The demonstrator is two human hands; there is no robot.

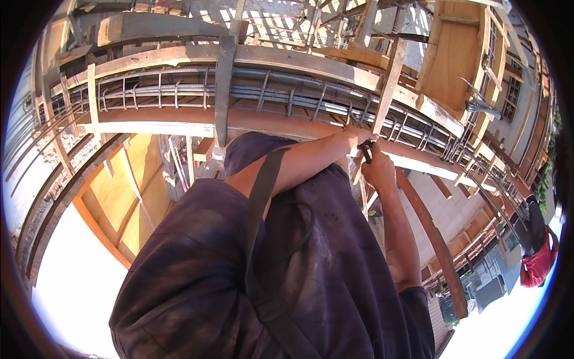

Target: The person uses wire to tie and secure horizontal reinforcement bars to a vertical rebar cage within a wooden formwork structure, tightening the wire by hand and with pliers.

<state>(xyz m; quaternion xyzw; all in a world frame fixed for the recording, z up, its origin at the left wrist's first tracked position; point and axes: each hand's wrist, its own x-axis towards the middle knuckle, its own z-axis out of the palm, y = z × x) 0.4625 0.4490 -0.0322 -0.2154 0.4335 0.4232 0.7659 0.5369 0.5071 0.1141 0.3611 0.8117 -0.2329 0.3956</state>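
My right hand (379, 170) is closed around a dark hand tool that looks like pincers (367, 153), its head pointing up toward the steel. My left hand (357, 137) reaches across to the same spot, its fingers drawn together just above the tool; what they hold is too small to tell. Both hands are at the near side of a long rebar cage (287, 97), made of ribbed bars with several stirrups. The cage lies inside a wooden beam form (275, 122). An upright wooden slat (390, 84) crosses the form right beside my hands.
A grey upright board (225, 90) crosses the form on the left. Beyond stand more timbers and a plywood panel (451, 60). A slanting brown plank (433, 239) hangs below right. Another person in red and black (535, 251) is at the far right. Plywood (128, 197) lies lower left.
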